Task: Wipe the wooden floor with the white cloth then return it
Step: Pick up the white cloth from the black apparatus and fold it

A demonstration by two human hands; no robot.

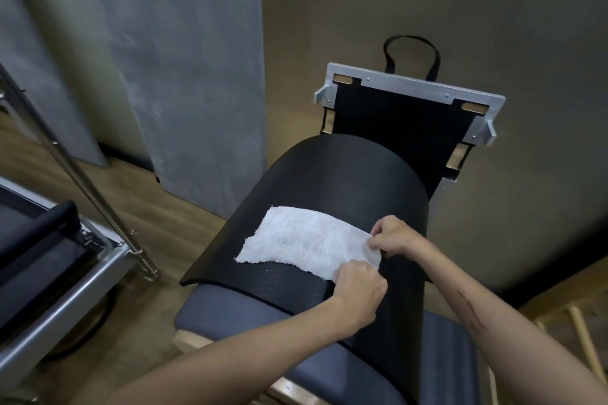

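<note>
Left hand and right hand both pinch the cloth's near-right edge; it stretches leftward across the black pad.

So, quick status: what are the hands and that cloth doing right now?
Left hand and right hand both pinch the white terry cloth at its right edge. Cloth lies flat on curved black pad. Nothing in the way.
</note>
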